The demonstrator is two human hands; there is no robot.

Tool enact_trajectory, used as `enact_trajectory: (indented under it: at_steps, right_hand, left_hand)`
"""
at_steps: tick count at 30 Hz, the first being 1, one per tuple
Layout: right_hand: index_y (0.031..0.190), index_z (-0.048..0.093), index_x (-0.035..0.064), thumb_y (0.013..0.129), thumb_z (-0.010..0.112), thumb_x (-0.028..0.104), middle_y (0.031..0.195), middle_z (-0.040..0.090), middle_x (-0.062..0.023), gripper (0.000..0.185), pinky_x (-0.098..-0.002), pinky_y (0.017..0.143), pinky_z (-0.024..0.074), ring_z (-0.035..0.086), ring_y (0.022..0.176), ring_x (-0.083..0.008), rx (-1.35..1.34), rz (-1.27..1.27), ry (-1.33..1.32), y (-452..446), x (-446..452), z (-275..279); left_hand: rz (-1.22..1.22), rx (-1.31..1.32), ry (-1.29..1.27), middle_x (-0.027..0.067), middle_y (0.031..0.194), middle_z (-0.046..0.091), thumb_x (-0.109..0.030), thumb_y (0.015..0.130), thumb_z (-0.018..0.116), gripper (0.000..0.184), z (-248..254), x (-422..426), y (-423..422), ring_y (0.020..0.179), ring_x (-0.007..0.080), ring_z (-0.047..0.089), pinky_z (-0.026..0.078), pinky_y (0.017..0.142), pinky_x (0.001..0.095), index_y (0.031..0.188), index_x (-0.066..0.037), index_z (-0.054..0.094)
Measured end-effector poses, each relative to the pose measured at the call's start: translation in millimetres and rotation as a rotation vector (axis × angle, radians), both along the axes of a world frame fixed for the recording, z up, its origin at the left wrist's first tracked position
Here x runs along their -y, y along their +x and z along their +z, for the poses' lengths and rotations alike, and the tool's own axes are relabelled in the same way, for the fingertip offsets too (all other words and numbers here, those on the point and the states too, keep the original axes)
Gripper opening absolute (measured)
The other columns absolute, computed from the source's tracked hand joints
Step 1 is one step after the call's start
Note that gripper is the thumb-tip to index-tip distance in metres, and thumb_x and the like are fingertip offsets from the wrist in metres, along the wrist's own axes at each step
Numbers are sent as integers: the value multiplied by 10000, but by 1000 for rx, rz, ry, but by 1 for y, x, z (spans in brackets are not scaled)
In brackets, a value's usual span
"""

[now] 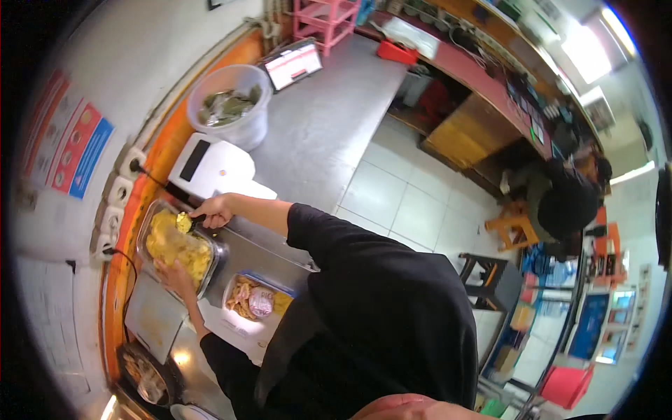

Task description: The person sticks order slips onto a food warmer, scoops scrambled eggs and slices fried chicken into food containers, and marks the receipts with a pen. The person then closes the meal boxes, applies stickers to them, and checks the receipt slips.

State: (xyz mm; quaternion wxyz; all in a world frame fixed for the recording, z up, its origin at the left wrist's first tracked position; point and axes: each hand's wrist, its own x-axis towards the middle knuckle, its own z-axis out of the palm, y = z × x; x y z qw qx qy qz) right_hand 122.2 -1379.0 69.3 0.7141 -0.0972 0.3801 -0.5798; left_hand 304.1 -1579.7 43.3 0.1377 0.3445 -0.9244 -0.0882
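Observation:
A clear rectangular tub (218, 257) with yellow food (170, 241) in it stands on the metal counter near the wall. At its upper end, my right hand (214, 211) is closed round the dark handle of a utensil, whose tip carries a yellow lump (184, 222). My left hand (175, 276) lies over the lower part of the food, at the tub's edge; its fingertips are blurred against the yellow. Closer to my body is a container (241, 278) holding brownish pieces, a round wrapped item (261, 302) and something yellow.
Beyond the tub are a white device (213, 168), a plastic bucket (253, 129) and a tablet (294, 64). A grey tray (154, 315) and a dark pan (150, 374) lie at the lower left. A person (563, 199) sits on an orange stool (512, 225) at the right.

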Motion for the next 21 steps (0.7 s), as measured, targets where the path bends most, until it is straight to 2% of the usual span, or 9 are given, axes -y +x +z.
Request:
enact_trajectory:
  at_steps: [4, 6, 7, 9, 11, 13, 15, 18, 21]
  right_hand:
    - [698, 360, 156, 936, 370, 506, 552, 284, 66, 424, -188, 332, 140, 217, 402, -24, 41, -39, -22, 14, -26, 12]
    - [740, 363, 157, 936, 368, 510, 557, 295, 69, 404, -177, 330, 128, 214, 405, -15, 7, -53, -71, 22, -42, 25]
    - [760, 361, 143, 935, 357, 519, 551, 266, 67, 414, -183, 345, 148, 215, 413, -23, -34, -48, -83, 25, -49, 33]
    - [770, 359, 148, 938, 360, 510, 554, 271, 68, 399, -183, 345, 150, 216, 414, -22, -26, -37, -104, 30, -56, 38]
    - [784, 358, 157, 944, 372, 484, 556, 279, 67, 364, -180, 347, 156, 226, 420, -19, -64, -58, -161, 43, -63, 46]
    - [750, 359, 157, 952, 369, 461, 546, 285, 73, 365, -178, 342, 161, 226, 410, -16, -40, -25, -177, 62, -72, 68]
    - [714, 355, 150, 963, 359, 430, 531, 280, 82, 374, -179, 335, 160, 227, 397, -12, -31, 3, -197, 84, -78, 83]
    - [705, 348, 141, 960, 354, 445, 524, 272, 78, 397, -186, 333, 160, 222, 392, -14, -39, -23, -216, 130, -89, 109]
    - [680, 334, 127, 957, 362, 444, 529, 258, 54, 422, -193, 336, 155, 222, 386, -26, -6, -27, -202, 180, -98, 126]
  left_hand:
    - [-43, -50, 245, 156, 1463, 236, -364, 878, 492, 653, -29, 69, 2, 1342, 333, 214, 183, 1081, 435, 1420, -100, 244]
    - [-235, -550, 1049, 141, 1459, 245, -383, 874, 510, 656, -14, 85, 11, 1334, 290, 242, 209, 1072, 408, 1411, -97, 266]
    - [-236, -541, 1053, 141, 1459, 245, -383, 874, 510, 656, -1, 79, 19, 1334, 290, 242, 209, 1072, 408, 1411, -97, 266]
    - [-75, -367, 550, 154, 1409, 329, -385, 888, 508, 601, 70, 47, 47, 1278, 282, 333, 259, 1048, 387, 1356, -40, 359]
    - [-191, -409, 458, 173, 1322, 436, -344, 909, 508, 485, 87, 59, 89, 1180, 290, 446, 319, 1011, 367, 1241, 9, 483]
    - [-123, -548, 392, 186, 1245, 503, -304, 911, 532, 409, 132, 18, 128, 1082, 292, 520, 364, 973, 357, 1149, 29, 543]
    - [-31, -424, 190, 201, 1223, 513, -259, 901, 562, 381, 169, -14, 173, 1052, 302, 532, 385, 951, 364, 1125, 48, 541]
    - [47, -237, 131, 225, 1193, 521, -275, 865, 615, 453, 176, -19, 239, 1041, 325, 529, 386, 946, 373, 1145, 68, 521]
    - [77, 28, -63, 247, 1207, 507, -286, 825, 655, 542, 142, -12, 297, 1102, 333, 500, 375, 960, 375, 1180, 86, 485]
